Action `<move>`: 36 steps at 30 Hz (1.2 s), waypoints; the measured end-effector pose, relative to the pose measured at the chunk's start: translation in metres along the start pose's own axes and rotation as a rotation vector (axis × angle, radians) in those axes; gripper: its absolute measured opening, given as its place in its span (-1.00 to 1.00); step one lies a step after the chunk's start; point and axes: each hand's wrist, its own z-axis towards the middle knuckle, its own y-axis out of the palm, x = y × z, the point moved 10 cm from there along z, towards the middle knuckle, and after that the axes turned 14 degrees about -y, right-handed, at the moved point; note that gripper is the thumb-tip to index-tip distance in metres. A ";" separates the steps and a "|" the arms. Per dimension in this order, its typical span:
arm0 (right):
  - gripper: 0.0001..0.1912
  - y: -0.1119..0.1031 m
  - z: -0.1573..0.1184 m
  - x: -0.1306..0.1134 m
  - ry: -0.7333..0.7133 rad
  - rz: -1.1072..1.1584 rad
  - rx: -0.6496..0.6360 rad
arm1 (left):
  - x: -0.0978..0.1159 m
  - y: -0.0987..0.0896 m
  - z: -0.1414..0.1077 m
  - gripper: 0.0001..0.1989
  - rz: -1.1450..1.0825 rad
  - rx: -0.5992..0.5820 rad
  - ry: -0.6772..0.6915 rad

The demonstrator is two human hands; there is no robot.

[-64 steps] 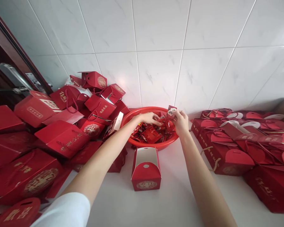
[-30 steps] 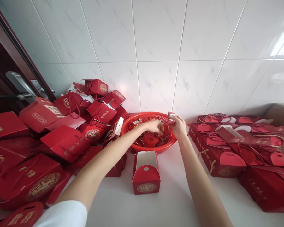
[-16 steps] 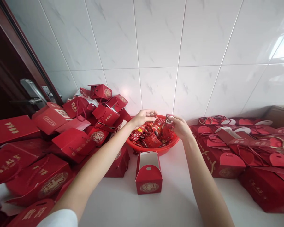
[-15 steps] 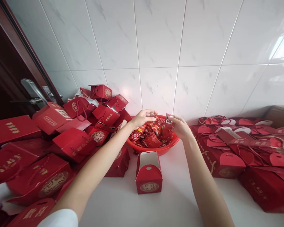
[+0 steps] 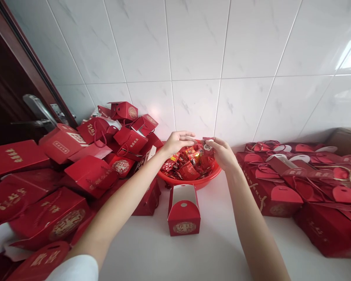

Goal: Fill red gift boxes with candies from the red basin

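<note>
A red plastic basket (image 5: 204, 182) full of red wrapped sweets (image 5: 188, 171) stands against the tiled wall. Over its left side hovers my left hand (image 5: 178, 143), fingers stretched out and apart, with nothing seen in them. Above the basket's right rim, my right hand (image 5: 222, 152) pinches a small dark red packet (image 5: 208, 146) with a pale print between thumb and fingers. In front of the basket an open-topped red box (image 5: 184, 218) with a gold emblem sits upright on the white table, its top flaps raised.
Many red boxes (image 5: 90, 175) are heaped on the left, up to the wall. Rows of red boxes with string handles (image 5: 277, 195) stand on the right. Behind them is a brown carton (image 5: 345, 144). A dark door with a metal handle (image 5: 39, 111) is at the far left.
The view has shifted slightly. My right hand still holds the packet, which is now turned a little and slightly further left. My left hand stays spread over the basket.
</note>
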 end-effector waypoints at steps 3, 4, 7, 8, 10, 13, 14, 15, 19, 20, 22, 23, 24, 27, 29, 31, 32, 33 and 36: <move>-0.73 0.002 0.000 0.003 0.003 -0.006 -0.028 | 0.005 0.012 0.000 -0.65 0.102 -0.050 0.069; -0.74 0.001 0.001 0.003 -0.002 -0.014 -0.024 | 0.003 0.020 0.001 -0.70 0.202 -0.085 0.082; -0.75 -0.007 0.005 0.002 -0.031 -0.037 0.030 | -0.016 0.050 0.004 -0.82 0.582 -0.230 0.061; -0.76 -0.010 0.006 0.001 -0.035 -0.038 0.050 | -0.026 0.058 0.006 -0.84 0.680 -0.271 0.044; -0.76 -0.014 0.007 0.000 -0.035 -0.030 0.086 | -0.041 0.072 0.012 -0.86 0.785 -0.317 0.018; -0.77 -0.018 0.008 -0.004 -0.041 -0.026 0.130 | -0.063 0.093 0.023 -0.82 0.878 -0.368 -0.016; -0.77 -0.019 0.008 -0.005 -0.045 -0.031 0.140 | -0.069 0.098 0.026 -0.78 0.896 -0.382 -0.029; -0.76 -0.020 0.007 -0.007 -0.049 -0.036 0.143 | -0.075 0.101 0.029 -0.74 0.907 -0.388 -0.040; -0.73 -0.021 0.008 -0.009 -0.066 -0.048 0.129 | -0.085 0.101 0.036 -0.78 0.886 -0.371 -0.057; -0.73 -0.021 0.008 -0.009 -0.069 -0.048 0.129 | -0.085 0.097 0.036 -0.80 0.867 -0.361 -0.055; -0.71 -0.022 0.009 -0.008 -0.070 -0.045 0.127 | -0.081 0.088 0.035 -0.85 0.815 -0.336 -0.053; -0.71 -0.022 0.009 -0.007 -0.068 -0.046 0.121 | -0.077 0.083 0.035 -0.87 0.781 -0.321 -0.051; -0.70 -0.022 0.010 -0.006 -0.066 -0.046 0.115 | -0.072 0.077 0.034 -0.88 0.742 -0.305 -0.049; -0.72 -0.025 0.012 -0.005 -0.077 -0.047 0.133 | -0.055 0.060 0.030 -0.91 0.609 -0.260 -0.041; -0.74 -0.029 0.012 -0.003 -0.081 -0.055 0.161 | -0.044 0.051 0.028 -0.88 0.518 -0.236 -0.030; -0.74 -0.030 0.010 0.002 -0.049 -0.084 0.165 | -0.033 0.044 0.026 -0.82 0.435 -0.216 -0.015; -0.74 -0.028 0.009 0.005 -0.020 -0.103 0.151 | -0.029 0.042 0.025 -0.79 0.397 -0.208 -0.008; -0.74 -0.026 0.008 0.009 0.012 -0.119 0.129 | -0.026 0.040 0.025 -0.76 0.364 -0.202 -0.002; -0.70 -0.018 0.004 0.014 0.067 -0.132 0.066 | -0.019 0.039 0.023 -0.68 0.276 -0.200 0.012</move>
